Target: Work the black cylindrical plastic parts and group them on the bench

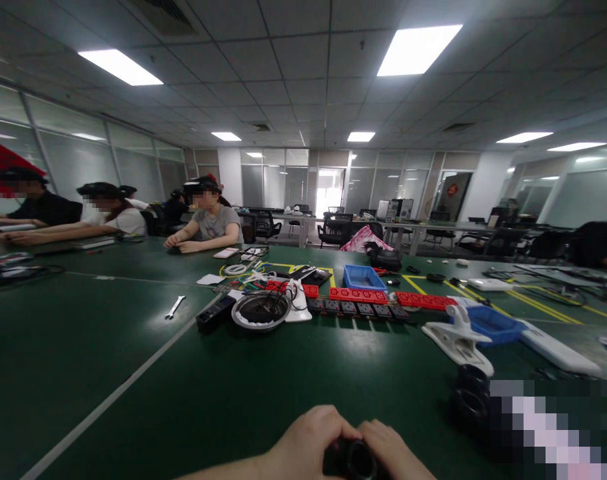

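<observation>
At the bottom edge of the view my left hand (310, 443) and my right hand (396, 450) meet over a small black round part (359, 460). Both hands have their fingers curled round it, left from the left side, right from the right. Only the part's dark ring-shaped top shows between the fingers. They hover just above the green table (233, 393), close to my body.
Ahead lie a round metal dish (261, 310), red and black power strips (358, 301), blue bins (364, 277), a white clamp (458, 337), a black ring stack (470, 393) and a wrench (174, 307). Several people sit along the left side.
</observation>
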`<state>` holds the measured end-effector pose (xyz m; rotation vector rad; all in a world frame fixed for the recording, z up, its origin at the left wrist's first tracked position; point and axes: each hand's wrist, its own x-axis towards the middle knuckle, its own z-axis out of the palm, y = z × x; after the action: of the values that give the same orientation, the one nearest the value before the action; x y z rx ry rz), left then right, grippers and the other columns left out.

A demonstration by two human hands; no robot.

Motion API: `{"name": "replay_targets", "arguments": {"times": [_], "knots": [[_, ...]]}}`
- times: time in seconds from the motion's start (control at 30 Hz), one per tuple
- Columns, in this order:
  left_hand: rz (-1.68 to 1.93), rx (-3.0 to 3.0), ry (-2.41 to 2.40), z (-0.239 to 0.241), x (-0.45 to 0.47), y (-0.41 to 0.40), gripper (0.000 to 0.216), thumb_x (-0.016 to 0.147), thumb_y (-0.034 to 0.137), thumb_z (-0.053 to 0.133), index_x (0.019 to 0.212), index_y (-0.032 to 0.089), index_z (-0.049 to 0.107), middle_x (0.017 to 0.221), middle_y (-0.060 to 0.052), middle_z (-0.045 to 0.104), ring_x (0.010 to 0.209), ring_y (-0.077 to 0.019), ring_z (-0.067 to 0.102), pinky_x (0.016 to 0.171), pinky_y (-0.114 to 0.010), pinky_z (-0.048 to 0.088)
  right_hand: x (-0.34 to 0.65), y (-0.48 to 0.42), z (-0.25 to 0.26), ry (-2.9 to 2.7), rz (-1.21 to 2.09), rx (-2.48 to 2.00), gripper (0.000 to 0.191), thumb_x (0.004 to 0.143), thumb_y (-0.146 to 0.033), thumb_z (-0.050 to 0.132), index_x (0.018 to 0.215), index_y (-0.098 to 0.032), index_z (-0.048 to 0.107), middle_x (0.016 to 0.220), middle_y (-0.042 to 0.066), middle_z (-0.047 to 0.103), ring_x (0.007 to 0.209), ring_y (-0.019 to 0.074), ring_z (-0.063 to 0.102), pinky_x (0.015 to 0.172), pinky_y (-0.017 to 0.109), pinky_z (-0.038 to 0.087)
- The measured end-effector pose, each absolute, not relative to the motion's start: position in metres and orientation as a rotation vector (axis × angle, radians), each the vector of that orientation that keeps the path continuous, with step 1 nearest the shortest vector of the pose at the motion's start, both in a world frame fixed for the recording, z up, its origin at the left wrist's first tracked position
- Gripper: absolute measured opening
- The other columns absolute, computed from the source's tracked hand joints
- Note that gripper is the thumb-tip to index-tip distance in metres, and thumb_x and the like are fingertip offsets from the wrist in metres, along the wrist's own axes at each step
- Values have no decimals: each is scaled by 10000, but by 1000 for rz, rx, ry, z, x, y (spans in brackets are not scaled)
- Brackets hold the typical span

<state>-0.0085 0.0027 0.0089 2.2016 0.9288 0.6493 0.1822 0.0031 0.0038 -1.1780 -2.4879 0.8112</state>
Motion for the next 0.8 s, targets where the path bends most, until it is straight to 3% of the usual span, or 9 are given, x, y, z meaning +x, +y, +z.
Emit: {"name": "replay_targets", "arguments": {"times": [0.17,0.43,0.53,0.67,0.8], "knots": [[617,2202,877,17,-12,-3,406,650,322,717,1032,254,596,878,-3,561,795,-161,532,695,-218,408,193,-3,13,-2330,1108,-1157,284,701,-421,612,889,-208,613,880,3,576,807,182,526,703,253,398],[635,2072,1117,10,-5,-12,442,532,293,773,934,213,607,849,10,525,740,-155,503,615,-217,386,186,-6,-8,-2296,769,-1400,292,549,-354,700,744,-154,615,733,-2,577,702,164,523,567,212,349],[718,2057,1280,9,2,-21,398,528,273,762,879,190,596,826,7,520,732,-161,488,619,-234,373,175,-15,-6,-2286,530,-1522,333,529,-372,695,761,-153,598,765,32,605,698,188,537,593,242,358],[821,2003,1408,11,7,-33,353,570,230,718,892,185,580,852,-2,531,760,-169,481,670,-258,375,161,-31,2,-2260,271,-1698,248,611,-277,595,824,-151,586,839,92,628,802,251,550,711,323,364],[787,2009,1291,12,2,-35,365,566,235,727,898,186,585,858,7,529,772,-164,481,684,-256,383,164,-37,11,-2305,447,-1542,399,561,-252,644,943,-154,577,959,97,606,893,275,531,781,361,370]]}}
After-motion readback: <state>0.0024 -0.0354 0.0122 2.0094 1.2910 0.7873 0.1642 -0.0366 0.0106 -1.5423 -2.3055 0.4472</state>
